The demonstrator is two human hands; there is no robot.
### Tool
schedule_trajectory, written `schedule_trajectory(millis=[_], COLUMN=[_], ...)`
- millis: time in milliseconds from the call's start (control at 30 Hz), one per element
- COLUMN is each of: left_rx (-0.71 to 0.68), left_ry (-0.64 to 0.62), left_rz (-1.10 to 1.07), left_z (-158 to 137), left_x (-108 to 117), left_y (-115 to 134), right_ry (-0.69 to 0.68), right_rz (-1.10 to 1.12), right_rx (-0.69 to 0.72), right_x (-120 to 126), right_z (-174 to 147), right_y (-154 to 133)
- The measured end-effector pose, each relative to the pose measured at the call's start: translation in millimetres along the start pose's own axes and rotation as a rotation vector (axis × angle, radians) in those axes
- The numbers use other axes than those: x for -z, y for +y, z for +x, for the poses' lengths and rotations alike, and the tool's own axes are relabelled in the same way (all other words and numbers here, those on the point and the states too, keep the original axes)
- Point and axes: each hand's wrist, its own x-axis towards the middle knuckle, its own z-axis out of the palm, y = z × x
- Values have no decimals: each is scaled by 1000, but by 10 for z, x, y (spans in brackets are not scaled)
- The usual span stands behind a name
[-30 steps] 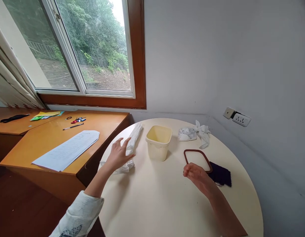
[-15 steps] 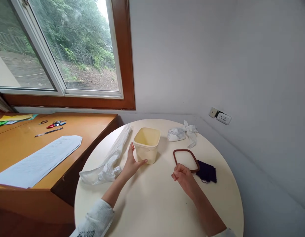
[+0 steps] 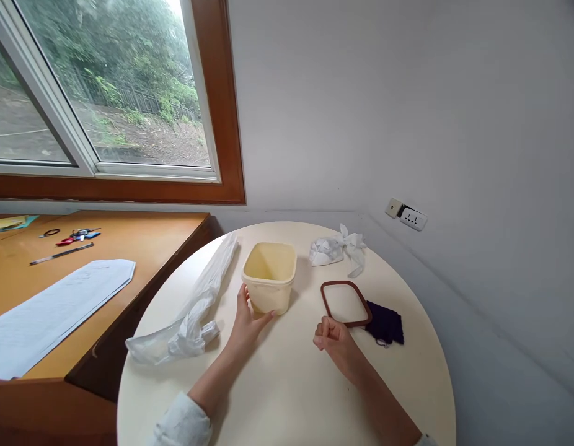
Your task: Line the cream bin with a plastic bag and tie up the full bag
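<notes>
- The container stands on the round table, left of the table's middle and toward its far half.
- Its open mouth points up; the base sits on the table top. The rim looks nearly square with rounded corners, so I cannot tell a clear long axis.
- The left hand is at the lower near-left corner, the thumb along the near wall and the fingers at the left wall. Thumb and fingers are apart; I cannot tell if they press firmly.
- The right hand has its fingers curled together, beside the near-left corner of the brown frame. Whether it touches the frame, I cannot tell.
- On the left, the long plastic bag lies near, slanting away toward the far edge.
- At far right lies the knotted white bag, apart from the container.
- Table top shows between container and frame, and widely between the forearms.
- The frame meets the dark cloth, which is near the right table edge.
</notes>
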Motion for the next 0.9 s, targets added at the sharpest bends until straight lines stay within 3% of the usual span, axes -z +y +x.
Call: schedule_trajectory(millis=[333,500,733,900], left_rx=[57,69,87,81], left_ry=[41,80,105,109], left_rz=[98,135,132,133], left_z=[-130,-132,-79,-90], left_x=[-38,-23,5,-4], left_y=[140,62,-47,-41], right_ry=[-41,-63,32,167], right_rz=[-35,-40,57,-10], right_rx=[-9,13,64,67], right_x=[8,-14,12,163], right_z=[-17,-24,48,332], right_y=[-53,-65,-123,-431])
